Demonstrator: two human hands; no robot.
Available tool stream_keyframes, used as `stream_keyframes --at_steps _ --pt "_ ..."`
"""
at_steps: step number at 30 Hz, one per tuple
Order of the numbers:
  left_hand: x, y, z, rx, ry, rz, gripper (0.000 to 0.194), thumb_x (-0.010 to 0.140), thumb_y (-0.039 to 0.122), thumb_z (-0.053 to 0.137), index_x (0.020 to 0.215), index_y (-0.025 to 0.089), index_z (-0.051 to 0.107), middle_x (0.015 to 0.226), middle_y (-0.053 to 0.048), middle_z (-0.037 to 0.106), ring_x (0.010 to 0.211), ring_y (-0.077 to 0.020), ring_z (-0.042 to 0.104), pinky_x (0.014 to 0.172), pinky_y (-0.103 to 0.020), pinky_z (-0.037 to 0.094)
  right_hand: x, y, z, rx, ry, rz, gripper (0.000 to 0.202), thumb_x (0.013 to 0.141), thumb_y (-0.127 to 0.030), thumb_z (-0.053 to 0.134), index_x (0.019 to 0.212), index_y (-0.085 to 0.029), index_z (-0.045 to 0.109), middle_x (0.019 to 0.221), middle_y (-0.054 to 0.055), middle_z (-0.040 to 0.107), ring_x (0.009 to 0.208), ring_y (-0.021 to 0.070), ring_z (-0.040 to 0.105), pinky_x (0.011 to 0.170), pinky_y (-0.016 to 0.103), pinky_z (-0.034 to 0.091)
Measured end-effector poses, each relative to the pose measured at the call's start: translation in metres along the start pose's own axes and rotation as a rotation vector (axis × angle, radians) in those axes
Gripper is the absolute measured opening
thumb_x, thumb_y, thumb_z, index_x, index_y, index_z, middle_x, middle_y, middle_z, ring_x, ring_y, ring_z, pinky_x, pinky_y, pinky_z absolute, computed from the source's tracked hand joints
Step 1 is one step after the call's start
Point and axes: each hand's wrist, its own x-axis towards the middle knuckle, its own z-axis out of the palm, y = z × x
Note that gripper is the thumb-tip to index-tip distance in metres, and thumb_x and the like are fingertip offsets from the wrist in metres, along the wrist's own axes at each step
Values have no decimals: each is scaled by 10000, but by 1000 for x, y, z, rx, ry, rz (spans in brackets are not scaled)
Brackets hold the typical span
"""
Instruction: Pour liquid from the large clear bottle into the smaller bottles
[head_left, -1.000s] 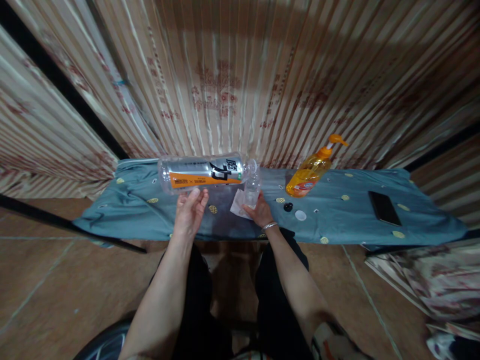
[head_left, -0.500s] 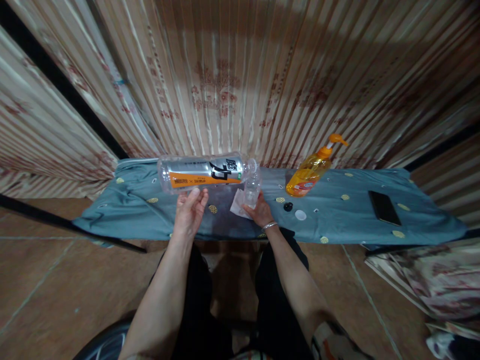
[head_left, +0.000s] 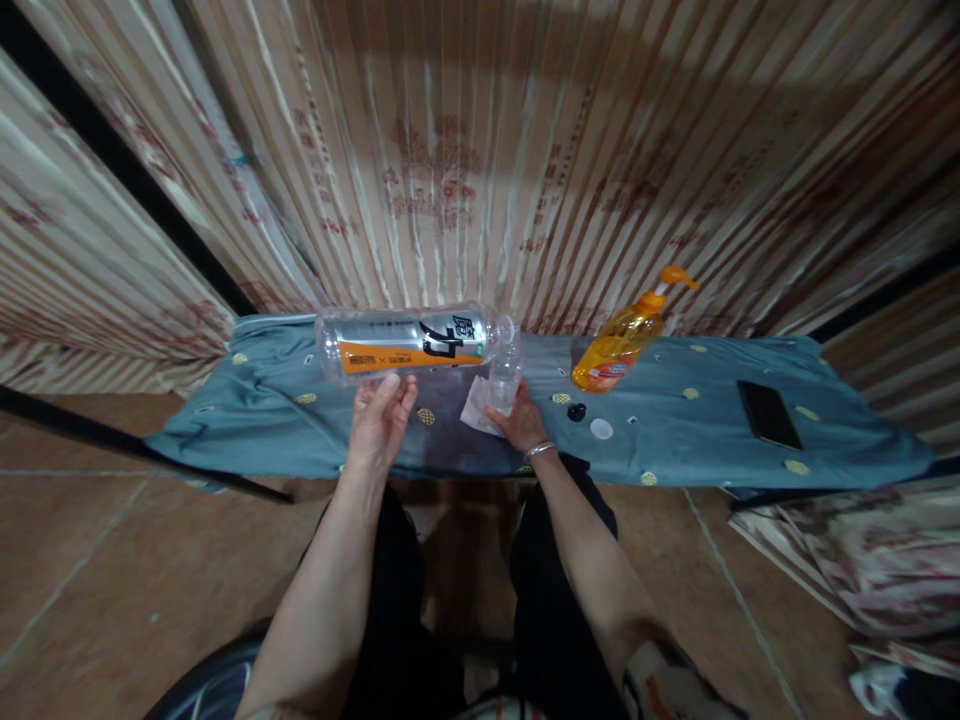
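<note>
A large clear plastic bottle (head_left: 405, 342) with a silver and orange label lies sideways above the cloth, held from below by my left hand (head_left: 381, 420). Its uncapped mouth points right and meets the top of a small clear bottle (head_left: 505, 378). My right hand (head_left: 521, 420) is wrapped round that small bottle, which stands nearly upright. A folded white tissue (head_left: 478, 408) lies beside and partly behind my right fingers. Whether any liquid passes between the bottles I cannot tell.
A pump bottle (head_left: 619, 345) of orange liquid leans in view to the right. Near it lie a small black cap (head_left: 576, 412) and a white round lid (head_left: 601, 429). A black phone (head_left: 769, 414) rests farther right on the blue patterned cloth (head_left: 697, 440). A pleated curtain (head_left: 480, 150) hangs behind.
The label on the large bottle has turned very slightly. Both hands and the small bottle stay almost where they were.
</note>
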Motion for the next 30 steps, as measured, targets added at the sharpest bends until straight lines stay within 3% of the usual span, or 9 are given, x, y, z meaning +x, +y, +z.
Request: stream_keyframes --at_steps 8,14,30 --pt "1 -1 -2 7 -22 3 505 433 260 1030 801 192 691 823 27 756 724 -108 723 721 -194 591 -1 -1 0 -1 3 -3 819 811 -323 779 1495 -209 343 1344 166 695 1187 291 715 1024 448 572" --pt "2 -2 -3 31 -30 16 441 520 248 1002 821 203 683 838 20 752 748 -116 725 744 -213 591 -1 -1 0 -4 8 14 856 804 -311 796 1505 -183 323 1364 204 680 1220 311 699 1047 469 559" --pt "1 -2 -1 21 -15 21 516 422 290 1031 802 207 692 809 34 756 710 -104 728 706 -182 593 -2 -6 -3 -14 -14 42 838 813 -310 793 1504 -181 336 1335 193 700 1199 304 709 1033 454 568"
